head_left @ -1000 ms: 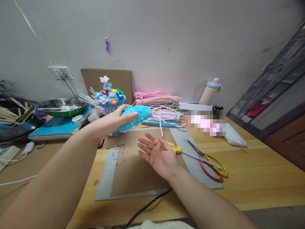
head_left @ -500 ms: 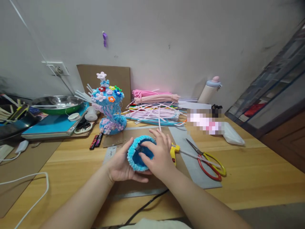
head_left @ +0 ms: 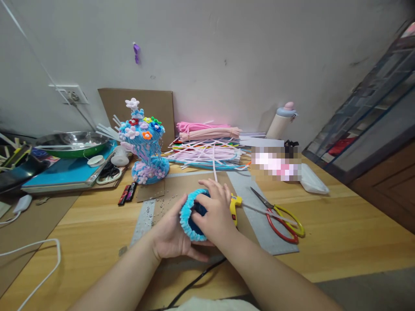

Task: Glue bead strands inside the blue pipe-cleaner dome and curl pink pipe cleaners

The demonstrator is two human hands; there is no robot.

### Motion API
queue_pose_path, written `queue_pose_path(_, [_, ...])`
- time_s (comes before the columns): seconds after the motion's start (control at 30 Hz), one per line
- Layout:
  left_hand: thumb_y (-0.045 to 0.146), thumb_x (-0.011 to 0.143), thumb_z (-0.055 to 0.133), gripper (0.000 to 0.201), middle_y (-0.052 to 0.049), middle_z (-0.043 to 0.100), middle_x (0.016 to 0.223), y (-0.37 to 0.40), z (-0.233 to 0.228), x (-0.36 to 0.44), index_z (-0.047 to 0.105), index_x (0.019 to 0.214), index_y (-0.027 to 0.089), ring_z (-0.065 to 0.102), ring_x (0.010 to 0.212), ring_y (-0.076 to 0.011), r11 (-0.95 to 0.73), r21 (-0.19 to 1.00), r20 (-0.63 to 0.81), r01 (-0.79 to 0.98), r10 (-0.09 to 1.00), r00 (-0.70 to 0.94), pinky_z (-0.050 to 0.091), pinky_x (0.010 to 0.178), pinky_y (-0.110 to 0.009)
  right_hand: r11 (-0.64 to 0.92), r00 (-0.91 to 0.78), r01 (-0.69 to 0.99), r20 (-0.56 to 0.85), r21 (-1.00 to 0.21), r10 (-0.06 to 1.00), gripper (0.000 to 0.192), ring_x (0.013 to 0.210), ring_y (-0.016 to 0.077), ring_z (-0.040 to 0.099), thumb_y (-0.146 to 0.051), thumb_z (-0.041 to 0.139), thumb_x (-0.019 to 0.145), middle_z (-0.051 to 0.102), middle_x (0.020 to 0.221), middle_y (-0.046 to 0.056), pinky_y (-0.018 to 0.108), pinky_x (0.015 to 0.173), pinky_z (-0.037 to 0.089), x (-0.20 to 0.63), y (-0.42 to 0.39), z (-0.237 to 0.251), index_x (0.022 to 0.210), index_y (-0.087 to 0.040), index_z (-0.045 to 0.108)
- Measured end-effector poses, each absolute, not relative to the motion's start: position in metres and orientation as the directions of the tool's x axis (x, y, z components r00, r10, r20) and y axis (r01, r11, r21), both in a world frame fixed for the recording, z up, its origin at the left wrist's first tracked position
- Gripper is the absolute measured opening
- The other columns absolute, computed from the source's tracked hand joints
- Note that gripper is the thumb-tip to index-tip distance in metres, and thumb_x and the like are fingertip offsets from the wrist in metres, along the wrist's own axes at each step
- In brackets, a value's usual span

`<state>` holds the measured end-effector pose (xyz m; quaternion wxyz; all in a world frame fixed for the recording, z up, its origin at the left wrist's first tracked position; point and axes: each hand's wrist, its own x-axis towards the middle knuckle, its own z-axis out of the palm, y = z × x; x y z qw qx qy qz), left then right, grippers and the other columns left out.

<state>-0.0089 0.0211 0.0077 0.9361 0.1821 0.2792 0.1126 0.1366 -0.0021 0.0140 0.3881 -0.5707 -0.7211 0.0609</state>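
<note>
My left hand [head_left: 171,239] wraps around a fuzzy light-blue pipe-cleaner bowl [head_left: 186,214] and holds it above the mat. The bowl has a ruffled rim and a darker blue inside, and its opening faces me and to the right. My right hand [head_left: 218,211] reaches over the rim, with thumb and forefinger close together inside the bowl. Those fingertips are in shadow, so anything between them cannot be made out. Just behind the right hand, a yellow glue gun [head_left: 234,209] lies partly hidden.
A blue pipe-cleaner ornament with flowers [head_left: 142,131] stands at the back left. Behind the mat lie bundled pipe cleaners [head_left: 210,151]. Open scissors [head_left: 280,218] rest on the right. Small clear beads [head_left: 149,211] are scattered left of my hands. A black cable [head_left: 197,278] runs toward me.
The bowl and both hands have shifted slightly right and down, and the bowl's opening has turned more to the right. My right fingers have gone deeper inside. The view has swung slightly.
</note>
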Motion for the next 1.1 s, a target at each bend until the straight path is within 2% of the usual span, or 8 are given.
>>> queue_pose_path(0.2, [0.08,0.074,0.036,0.083,-0.016,0.072,0.102,0.022,0.0094,-0.0075,0.055,0.125,0.018,0.067,0.09,-0.0359,0.899,0.422,-0.489,-0.117,0.335,0.806,0.027,0.094,-0.066,0.327,-0.054,0.783,0.467,-0.529,0.883,0.011,0.13,0.0313,0.035,-0.019,0.065,0.07,0.053,0.133,0.007,0.059,0.109,0.006,0.1378,-0.0022,0.0153,0.08,-0.023,0.064])
queue_pose_path(0.4, [0.08,0.074,0.038,0.082,-0.017,0.072,0.101,0.0216,0.0089,-0.0076,0.058,0.12,0.016,0.067,0.091,-0.0358,0.901,0.42,-0.493,-0.11,0.328,0.806,0.027,0.095,-0.065,0.332,-0.037,0.772,0.483,-0.542,0.875,0.005,0.125,0.0296,0.041,-0.023,0.068,0.072,0.055,0.128,0.008,0.057,0.109,0.01,0.1377,0.0005,0.0133,0.075,-0.023,0.064])
queue_pose_path(0.67, [0.075,0.077,0.04,0.077,-0.018,0.072,0.101,0.0204,0.0111,-0.0113,0.058,0.12,0.014,0.067,0.09,-0.036,0.89,0.431,-0.485,-0.148,0.367,0.794,0.027,0.096,-0.065,0.345,-0.047,0.777,0.497,-0.527,0.866,0.009,0.124,0.0291,0.042,-0.026,0.069,0.073,0.056,0.127,0.007,0.056,0.109,0.007,0.137,0.0012,0.0091,0.08,-0.025,0.064])
queue_pose_path(0.8, [0.075,0.077,0.04,0.076,-0.018,0.071,0.107,0.021,0.0107,-0.0111,0.056,0.123,0.017,0.066,0.096,-0.037,0.886,0.44,-0.483,-0.147,0.372,0.793,0.025,0.096,-0.067,0.343,-0.039,0.774,0.501,-0.532,0.865,0.009,0.124,0.0294,0.042,-0.025,0.07,0.072,0.056,0.126,0.007,0.056,0.109,0.007,0.1371,0.0014,0.0092,0.079,-0.024,0.064])
queue_pose_path(1.0, [0.077,0.077,0.037,0.075,-0.014,0.073,0.102,0.0184,0.0116,-0.0084,0.059,0.119,0.02,0.068,0.091,-0.0329,0.868,0.476,-0.49,-0.143,0.397,0.776,0.033,0.094,-0.064,0.355,-0.01,0.755,0.531,-0.551,0.847,0.008,0.121,0.0291,0.044,-0.021,0.071,0.068,0.056,0.124,0.006,0.055,0.109,0.01,0.1366,0.0017,0.0097,0.074,-0.025,0.066])
queue_pose_path(1.1, [0.078,0.078,0.031,0.075,-0.013,0.072,0.101,0.0165,0.015,-0.0071,0.058,0.119,0.021,0.068,0.091,-0.0327,0.799,0.593,-0.511,-0.098,0.467,0.722,0.041,0.088,-0.063,0.357,-0.02,0.743,0.514,-0.566,0.858,0.013,0.122,0.0299,0.043,-0.02,0.071,0.068,0.056,0.125,0.006,0.055,0.11,0.007,0.137,0.0008,0.0114,0.079,-0.025,0.067])
